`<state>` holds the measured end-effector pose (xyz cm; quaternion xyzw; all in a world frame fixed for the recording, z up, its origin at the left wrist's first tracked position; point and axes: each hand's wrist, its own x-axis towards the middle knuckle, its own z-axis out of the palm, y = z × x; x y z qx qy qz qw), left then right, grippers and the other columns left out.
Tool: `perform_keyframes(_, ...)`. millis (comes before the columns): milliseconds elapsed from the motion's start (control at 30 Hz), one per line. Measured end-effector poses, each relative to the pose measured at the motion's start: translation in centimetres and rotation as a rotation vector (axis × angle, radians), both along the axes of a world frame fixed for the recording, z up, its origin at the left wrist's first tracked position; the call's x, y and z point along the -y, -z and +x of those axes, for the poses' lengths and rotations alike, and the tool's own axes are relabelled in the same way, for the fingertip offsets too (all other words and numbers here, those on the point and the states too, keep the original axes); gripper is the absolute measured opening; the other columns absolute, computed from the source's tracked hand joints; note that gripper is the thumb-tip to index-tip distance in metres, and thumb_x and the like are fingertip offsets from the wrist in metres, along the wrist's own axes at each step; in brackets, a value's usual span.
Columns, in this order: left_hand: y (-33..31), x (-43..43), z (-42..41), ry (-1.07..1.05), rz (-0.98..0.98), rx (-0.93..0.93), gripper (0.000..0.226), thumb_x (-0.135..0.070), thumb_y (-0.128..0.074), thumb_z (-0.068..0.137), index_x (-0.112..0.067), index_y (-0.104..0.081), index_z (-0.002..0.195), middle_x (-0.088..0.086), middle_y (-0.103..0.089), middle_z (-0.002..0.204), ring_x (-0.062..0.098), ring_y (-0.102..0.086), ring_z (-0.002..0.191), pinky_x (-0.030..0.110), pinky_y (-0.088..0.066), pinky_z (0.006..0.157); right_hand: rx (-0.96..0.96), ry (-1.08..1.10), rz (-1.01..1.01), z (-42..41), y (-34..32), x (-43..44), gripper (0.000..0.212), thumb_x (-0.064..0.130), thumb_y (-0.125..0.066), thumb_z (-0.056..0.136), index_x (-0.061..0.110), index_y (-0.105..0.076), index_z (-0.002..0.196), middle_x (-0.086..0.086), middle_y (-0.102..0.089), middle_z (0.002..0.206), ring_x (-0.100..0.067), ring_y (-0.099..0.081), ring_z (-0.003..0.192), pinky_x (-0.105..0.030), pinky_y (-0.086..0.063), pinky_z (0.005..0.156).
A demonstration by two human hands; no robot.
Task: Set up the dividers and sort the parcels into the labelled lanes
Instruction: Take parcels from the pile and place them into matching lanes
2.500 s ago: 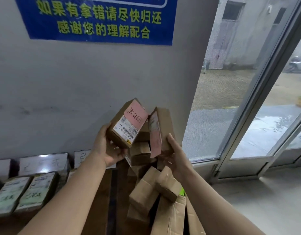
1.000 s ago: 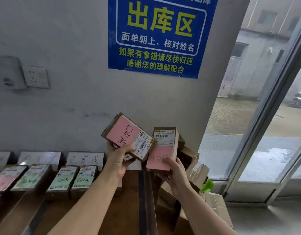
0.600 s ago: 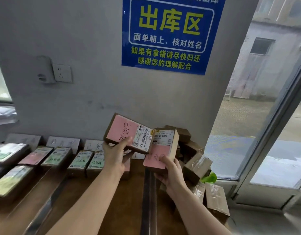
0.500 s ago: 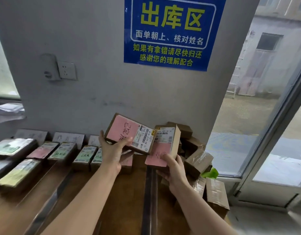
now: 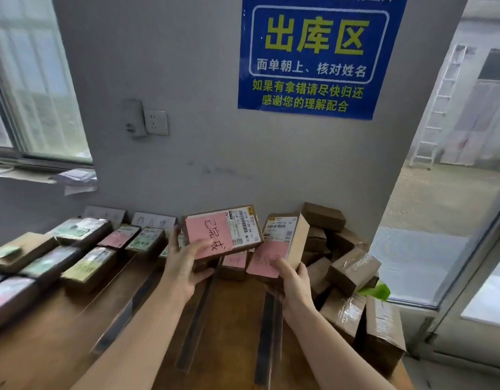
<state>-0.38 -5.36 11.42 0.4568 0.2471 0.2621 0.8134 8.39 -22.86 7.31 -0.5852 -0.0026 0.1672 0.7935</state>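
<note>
My left hand [image 5: 187, 266] grips a brown parcel [image 5: 223, 230] with a pink handwritten note and a white shipping label, held above the wooden table [image 5: 60, 342]. My right hand [image 5: 292, 282] holds a second parcel [image 5: 282, 240], also with a pink note and a barcode label, just to the right of the first. Dark divider strips [image 5: 267, 339] run front to back on the table and form lanes. Sorted parcels [image 5: 88, 267] with green and pink notes lie in the left lanes. White lane labels [image 5: 153, 220] lean against the wall.
A pile of unsorted brown parcels [image 5: 352, 268] fills the table's right end beside a glass door [image 5: 454, 220]. A blue sign [image 5: 316, 54] and a wall socket [image 5: 156, 122] hang on the grey wall. A window [image 5: 35, 80] is at the left.
My view has swung left and down, so more lanes show. Both hands have turned their parcels label side up and carried them from the pile toward the lanes.
</note>
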Motion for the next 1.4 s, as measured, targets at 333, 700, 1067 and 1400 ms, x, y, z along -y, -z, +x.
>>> perform_keyframes(333,3.1,-3.9,-3.8,0.004,0.054,-0.175,0.085,-0.012,-0.085,0.063,-0.024,-0.038,0.132,0.016,-0.065,0.113,0.037,-0.065,0.101,0.048,-0.058,0.069,0.013,-0.118,-0.071,-2.6,0.0,-5.3,0.045,0.026,-0.075,0.084,0.026,-0.048,0.12,-0.004,-0.064,0.112,-0.023,-0.063,0.106,-0.047,-0.052,0.096)
perform_keyframes(700,5.4,-14.1,-8.1,0.022,-0.021,-0.27,0.034,-0.01,-0.07,0.085,-0.017,-0.054,0.115,0.018,-0.071,0.104,0.025,-0.066,0.075,0.039,-0.058,0.062,0.031,-0.098,-0.164,-6.8,1.9,-15.8,0.057,0.017,-0.077,0.082,0.023,-0.046,0.129,-0.003,-0.065,0.119,-0.021,-0.064,0.107,-0.033,-0.055,0.081)
perform_keyframes(1067,7.8,-24.0,-11.6,0.076,0.003,-0.297,0.054,-0.01,-0.08,0.075,-0.015,-0.054,0.122,0.016,-0.068,0.111,0.031,-0.067,0.1,0.05,-0.054,0.092,-0.046,-0.002,-0.255,-11.6,4.5,-25.1,0.069,0.027,-0.078,0.082,0.015,-0.037,0.136,-0.01,-0.061,0.123,-0.026,-0.059,0.112,-0.049,-0.046,0.104)
perform_keyframes(1400,10.4,-23.3,-8.9,0.084,-0.084,-0.261,0.05,-0.01,-0.077,0.08,-0.013,-0.052,0.123,0.015,-0.067,0.109,0.03,-0.069,0.097,0.039,-0.058,0.073,-0.074,0.121,-0.321,-10.0,5.9,-25.5,0.066,0.033,-0.078,0.081,0.018,-0.044,0.136,-0.007,-0.061,0.122,-0.026,-0.058,0.114,-0.052,-0.047,0.103)
